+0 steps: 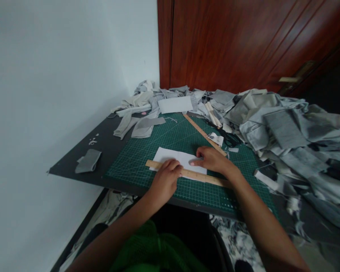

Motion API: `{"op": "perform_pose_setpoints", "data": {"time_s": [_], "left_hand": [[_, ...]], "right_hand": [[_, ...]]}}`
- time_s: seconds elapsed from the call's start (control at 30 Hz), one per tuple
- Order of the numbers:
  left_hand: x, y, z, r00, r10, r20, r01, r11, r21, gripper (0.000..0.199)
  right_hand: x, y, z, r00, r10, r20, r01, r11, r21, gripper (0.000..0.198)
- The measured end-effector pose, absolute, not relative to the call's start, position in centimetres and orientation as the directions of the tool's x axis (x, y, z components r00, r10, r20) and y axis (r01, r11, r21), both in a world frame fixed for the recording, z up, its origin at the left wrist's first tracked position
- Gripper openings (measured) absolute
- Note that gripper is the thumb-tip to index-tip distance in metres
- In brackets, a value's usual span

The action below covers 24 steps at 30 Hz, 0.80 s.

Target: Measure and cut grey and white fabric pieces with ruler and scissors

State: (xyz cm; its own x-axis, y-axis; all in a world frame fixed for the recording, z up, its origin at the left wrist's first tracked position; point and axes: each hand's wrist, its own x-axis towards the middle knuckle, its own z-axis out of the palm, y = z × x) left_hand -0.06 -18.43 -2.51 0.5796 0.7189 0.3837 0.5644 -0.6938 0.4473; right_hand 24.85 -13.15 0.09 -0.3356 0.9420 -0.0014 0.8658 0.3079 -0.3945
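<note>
My left hand (pixel 167 177) rests on a wooden ruler (pixel 197 176), its bent fingers gripping and pressing the strip down. The ruler lies across the lower part of a white rectangular piece (pixel 170 154), which could be paper or cloth. Over the right part of this piece is my right hand (pixel 211 160), fingers curled and thumb stretched toward the surface. What sits between that thumb and the fingers is too small to make out. Under everything spreads a green cutting mat (pixel 133 163) with grid lines.
A second wooden ruler (pixel 201 131) lies slantwise beyond my hands, beside black-handled scissors (pixel 229 138). Grey and cream cloth (pixel 286 124) is heaped at the right and back. Another white rectangle (pixel 175 104) rests there. A folded grey cloth (pixel 88 161) lies left on the dark table (pixel 113 141).
</note>
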Motion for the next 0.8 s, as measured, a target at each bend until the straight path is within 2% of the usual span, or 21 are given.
{"op": "perform_pose_setpoints", "data": {"time_s": [0.2,0.33,0.8], "left_hand": [[0.19,-19.22,-2.66,0.552,0.735,0.394,0.663,-0.673,0.328,0.032],[0.27,-19.26,-2.56,0.530,0.758,0.380,0.681,-0.648,0.341,0.026],[0.31,-19.35,-1.99,0.541,0.765,0.348,0.710,-0.638,0.298,0.022]], "right_hand": [[25.04,-13.28,0.09,-0.329,0.944,0.008,0.858,0.302,-0.414,0.038],[25.13,-13.05,0.01,-0.331,0.943,0.021,0.846,0.307,-0.437,0.037],[25.12,-12.52,-0.88,-0.370,0.927,0.064,0.795,0.352,-0.494,0.034]]}}
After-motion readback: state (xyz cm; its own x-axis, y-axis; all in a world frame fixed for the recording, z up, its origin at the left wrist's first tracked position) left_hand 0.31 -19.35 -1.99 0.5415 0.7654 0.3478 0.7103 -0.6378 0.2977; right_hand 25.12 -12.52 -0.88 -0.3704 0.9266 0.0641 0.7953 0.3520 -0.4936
